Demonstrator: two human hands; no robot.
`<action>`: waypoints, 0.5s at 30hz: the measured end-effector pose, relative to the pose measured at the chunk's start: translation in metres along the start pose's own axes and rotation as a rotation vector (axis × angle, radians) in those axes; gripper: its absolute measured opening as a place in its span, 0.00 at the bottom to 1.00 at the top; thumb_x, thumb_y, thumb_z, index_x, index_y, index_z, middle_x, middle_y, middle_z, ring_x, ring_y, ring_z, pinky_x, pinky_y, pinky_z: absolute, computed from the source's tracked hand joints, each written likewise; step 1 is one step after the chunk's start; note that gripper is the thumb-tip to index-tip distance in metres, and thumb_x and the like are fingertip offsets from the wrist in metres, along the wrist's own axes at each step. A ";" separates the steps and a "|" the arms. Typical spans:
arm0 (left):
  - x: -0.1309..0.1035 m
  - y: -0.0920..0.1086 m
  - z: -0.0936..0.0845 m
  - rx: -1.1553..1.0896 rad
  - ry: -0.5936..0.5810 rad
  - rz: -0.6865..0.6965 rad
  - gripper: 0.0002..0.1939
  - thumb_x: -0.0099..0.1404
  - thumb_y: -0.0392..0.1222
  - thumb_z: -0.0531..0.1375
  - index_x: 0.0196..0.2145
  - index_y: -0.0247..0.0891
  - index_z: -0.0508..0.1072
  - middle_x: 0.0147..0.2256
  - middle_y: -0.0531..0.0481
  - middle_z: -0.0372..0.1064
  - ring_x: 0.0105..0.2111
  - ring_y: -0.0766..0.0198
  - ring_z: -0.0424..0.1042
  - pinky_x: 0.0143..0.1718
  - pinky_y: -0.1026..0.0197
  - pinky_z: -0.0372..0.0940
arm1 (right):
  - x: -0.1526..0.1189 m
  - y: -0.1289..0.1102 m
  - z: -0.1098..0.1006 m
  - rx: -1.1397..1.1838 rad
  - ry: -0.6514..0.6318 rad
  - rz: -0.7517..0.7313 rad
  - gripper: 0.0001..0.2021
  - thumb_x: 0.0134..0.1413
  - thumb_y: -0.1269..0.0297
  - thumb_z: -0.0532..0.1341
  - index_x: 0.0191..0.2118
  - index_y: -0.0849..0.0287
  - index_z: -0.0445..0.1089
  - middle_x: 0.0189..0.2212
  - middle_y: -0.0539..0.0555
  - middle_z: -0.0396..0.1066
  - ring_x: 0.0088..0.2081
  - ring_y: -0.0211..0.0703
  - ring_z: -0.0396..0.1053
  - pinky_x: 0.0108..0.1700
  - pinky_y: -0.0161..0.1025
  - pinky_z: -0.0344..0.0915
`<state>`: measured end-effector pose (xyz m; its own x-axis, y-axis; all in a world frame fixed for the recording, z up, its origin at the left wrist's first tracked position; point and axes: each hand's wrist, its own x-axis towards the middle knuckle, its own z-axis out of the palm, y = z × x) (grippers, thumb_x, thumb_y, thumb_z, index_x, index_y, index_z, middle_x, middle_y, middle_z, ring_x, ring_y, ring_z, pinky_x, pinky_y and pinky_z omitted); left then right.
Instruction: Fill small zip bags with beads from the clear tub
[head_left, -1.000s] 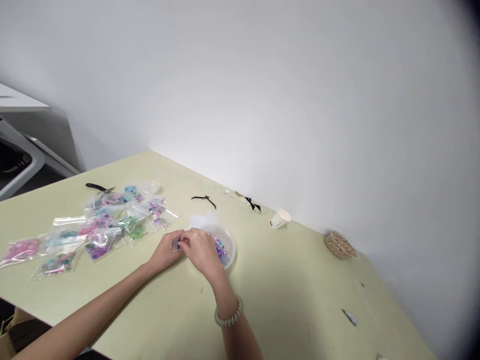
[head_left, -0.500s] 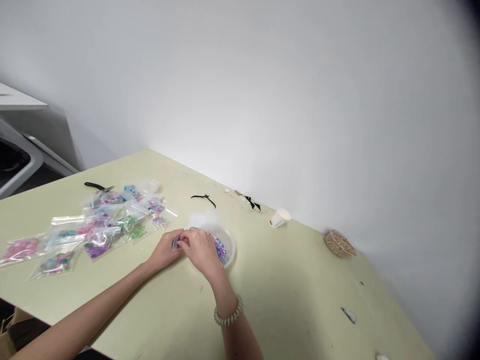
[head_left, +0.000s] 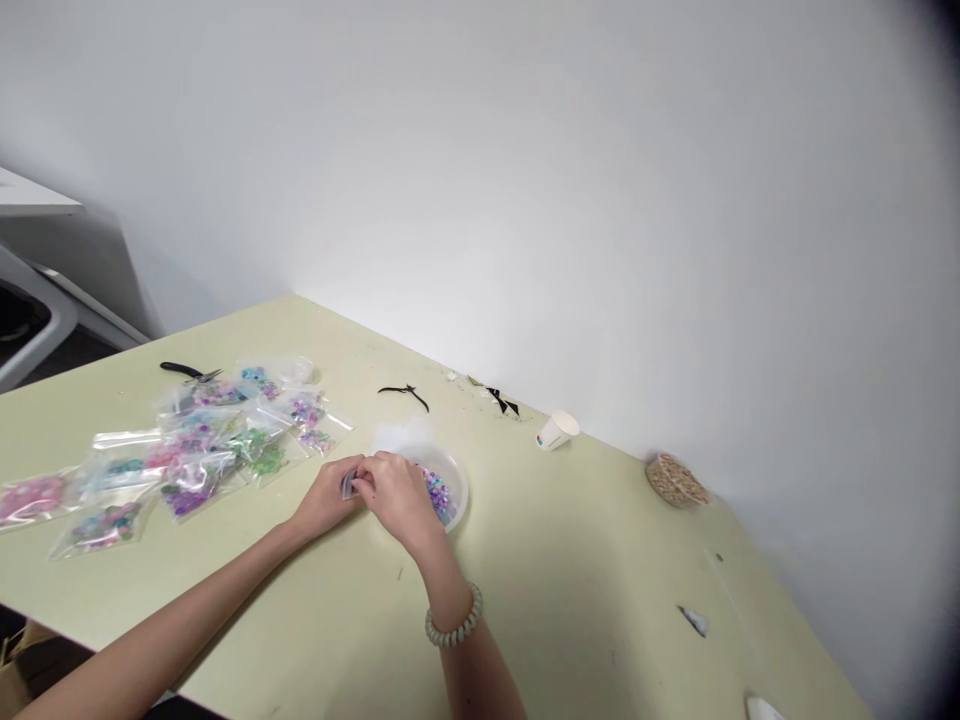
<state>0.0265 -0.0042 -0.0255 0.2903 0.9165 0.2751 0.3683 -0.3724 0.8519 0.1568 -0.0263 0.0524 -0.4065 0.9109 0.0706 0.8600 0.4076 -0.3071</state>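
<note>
A table carries clear bags at nine o'clock from a round bowl. The right hand, over the bowl's nine-o'clock side, and the left hand, beyond it, both curl closed around a small greyish piece. Purple-blue beads lie in the bowl.

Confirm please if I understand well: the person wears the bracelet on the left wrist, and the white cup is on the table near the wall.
The bracelet is on the right wrist, not the left, as the head view shows. The white cup is on the table near the wall.
</note>
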 end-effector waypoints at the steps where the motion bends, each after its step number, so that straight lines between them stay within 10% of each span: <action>1: 0.000 0.000 0.000 0.002 0.001 0.000 0.05 0.48 0.34 0.52 0.24 0.35 0.66 0.23 0.54 0.66 0.26 0.65 0.63 0.27 0.66 0.58 | 0.000 0.000 0.000 -0.001 0.002 0.000 0.07 0.57 0.66 0.58 0.39 0.57 0.72 0.36 0.54 0.73 0.38 0.42 0.69 0.38 0.35 0.60; 15: -0.001 -0.004 0.000 0.023 -0.007 -0.001 0.04 0.49 0.35 0.53 0.25 0.35 0.67 0.23 0.54 0.67 0.26 0.64 0.64 0.27 0.65 0.58 | 0.000 -0.001 -0.001 -0.007 -0.006 0.004 0.07 0.58 0.66 0.57 0.38 0.57 0.72 0.36 0.54 0.73 0.38 0.42 0.70 0.38 0.35 0.60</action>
<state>0.0251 -0.0041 -0.0294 0.2964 0.9157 0.2712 0.3884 -0.3750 0.8418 0.1566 -0.0265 0.0539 -0.4050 0.9121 0.0633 0.8638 0.4044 -0.3004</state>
